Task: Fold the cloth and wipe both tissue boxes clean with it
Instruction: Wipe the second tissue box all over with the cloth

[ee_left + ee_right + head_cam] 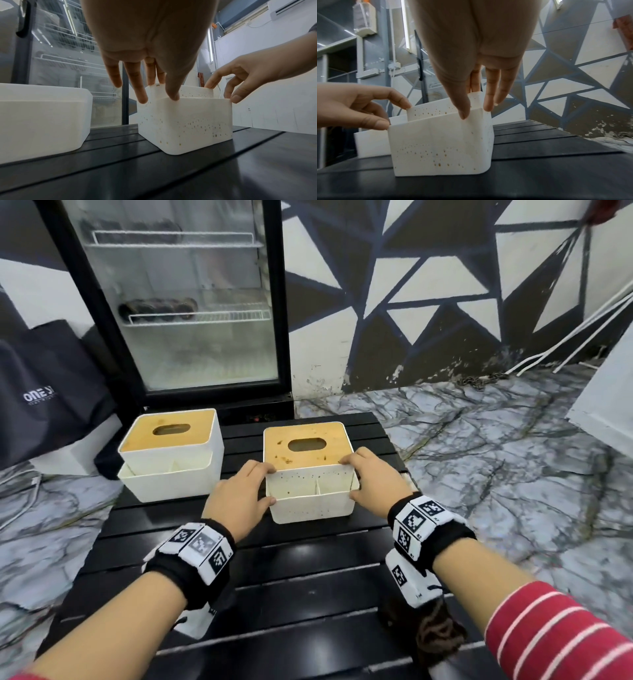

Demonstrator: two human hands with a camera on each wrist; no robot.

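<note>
**Spotted tissue box held at both sides, cloth not yet in hand**

The spotted tissue box (310, 474) is set near the middle of the black slatted table (274, 594), its wooden lid and white front wall speckled with brown marks. It is flanked by both hands. The left hand (239, 498) is placed against its left side, fingers almost straight and resting on the upper edge, the thumb touching the rim of the front compartment. The right hand (373, 481) is placed likewise on the right side — fingertips on the top corner, thumb at the front rim. Neither hand is curled around the box; it appears to be steadied or squared up, probably so that it stays put for wiping.

The second tissue box (171, 453) is stood to the left, just beside the first but apart from it, and looks cleaner. A dark crumpled cloth (435, 635) is partly seen at the near edge of the table under the right forearm — whether it is folded cannot be told. A glass-door fridge (178, 302) is stood behind the table.
</note>
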